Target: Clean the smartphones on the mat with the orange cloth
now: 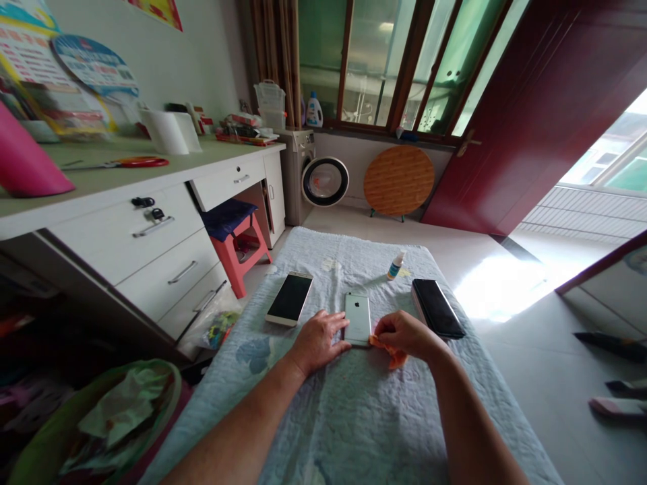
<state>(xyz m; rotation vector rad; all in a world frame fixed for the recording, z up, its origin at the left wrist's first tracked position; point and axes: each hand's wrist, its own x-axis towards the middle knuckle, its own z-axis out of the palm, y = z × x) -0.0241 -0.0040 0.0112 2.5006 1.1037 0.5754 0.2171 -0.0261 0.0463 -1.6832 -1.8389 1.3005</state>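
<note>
A silver smartphone (358,318) lies face down on the cloth-covered table, its apple logo facing up. My left hand (323,337) steadies it, with the fingers along its left edge and the thumb by its lower corner. At the phone's lower right edge, my right hand (407,335) pinches a crumpled orange cloth (397,357) that touches the phone there. To the left rests a larger phone with a dark screen (292,297). On the right is a black phone (439,308), apparently on top of a box or case. A small spray bottle (397,265) stands farther back.
The table is covered by a pale blue quilted cloth (348,417). On the left are a white desk (116,232), a pink stool (237,242) and a filled bin (166,417). Behind stand a washing machine with its door open (325,182) and a round wooden tabletop (399,178).
</note>
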